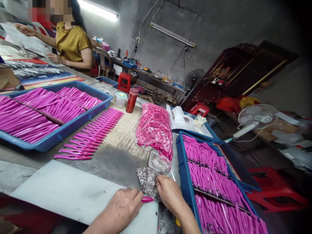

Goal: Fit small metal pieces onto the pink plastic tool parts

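Scanning from the left, I find no writing I can read on anything: the printed sheets near the person in the mustard shirt [71, 40] are too blurred. A blue tray [60, 133] holds heaps of pink handles, and a neat row of pink pieces [91, 133] lies just beside it on the surface [119, 152]. My left hand [123, 208] rests on the white board [70, 191], fingers curled closed around a pink piece [147, 199] whose tip pokes out toward my right hand [169, 193]. That one pinches the small clear bag of metal bits [147, 180]. Behind sits a big bag of pink parts [154, 128]; at right, another blue tray [184, 175].
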### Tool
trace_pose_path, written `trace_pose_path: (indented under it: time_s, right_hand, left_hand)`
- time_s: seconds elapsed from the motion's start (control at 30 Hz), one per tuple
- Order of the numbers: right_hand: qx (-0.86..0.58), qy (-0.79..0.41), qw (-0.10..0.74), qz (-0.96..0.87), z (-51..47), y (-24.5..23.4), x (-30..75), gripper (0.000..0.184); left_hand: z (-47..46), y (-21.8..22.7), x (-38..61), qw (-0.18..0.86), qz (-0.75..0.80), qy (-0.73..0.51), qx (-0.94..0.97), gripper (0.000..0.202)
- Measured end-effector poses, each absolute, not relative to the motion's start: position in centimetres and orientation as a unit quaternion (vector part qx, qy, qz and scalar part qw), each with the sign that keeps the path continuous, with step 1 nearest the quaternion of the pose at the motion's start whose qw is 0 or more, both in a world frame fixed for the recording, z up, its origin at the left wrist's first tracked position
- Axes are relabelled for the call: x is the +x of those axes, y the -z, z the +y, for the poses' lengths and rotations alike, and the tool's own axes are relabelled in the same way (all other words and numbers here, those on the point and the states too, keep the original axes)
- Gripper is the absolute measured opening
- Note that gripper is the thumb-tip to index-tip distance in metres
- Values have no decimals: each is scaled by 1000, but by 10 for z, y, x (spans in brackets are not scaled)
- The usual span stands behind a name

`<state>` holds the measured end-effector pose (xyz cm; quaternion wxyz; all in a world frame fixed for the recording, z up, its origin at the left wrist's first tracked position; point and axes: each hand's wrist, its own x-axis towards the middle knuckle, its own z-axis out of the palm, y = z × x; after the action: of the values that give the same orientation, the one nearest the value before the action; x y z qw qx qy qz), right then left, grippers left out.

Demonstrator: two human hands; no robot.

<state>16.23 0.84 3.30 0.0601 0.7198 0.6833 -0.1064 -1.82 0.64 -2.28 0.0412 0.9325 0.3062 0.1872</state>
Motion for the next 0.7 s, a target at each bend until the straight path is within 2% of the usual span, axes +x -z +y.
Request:
trace_pose_path:
  time_s: [0.23, 0.4, 0.53, 0.7]
  right_hand:
    - [716, 145, 3, 682, 1, -42, 166, 24]
    - [697, 219, -75, 679, -13, -48, 157, 22]
    - [681, 250, -59, 685, -24, -43, 144, 22]
    - [683, 219, -38, 696, -30, -25, 140, 22]
  left_hand:
    - [7, 23, -18, 36, 306, -196, 931, 9]
    - [6, 25, -17, 36, 307, -191, 932, 8]
    - [5, 26, -18, 38, 311, -185, 931, 7]
    - [5, 25, -18, 49, 310, -179, 932, 6]
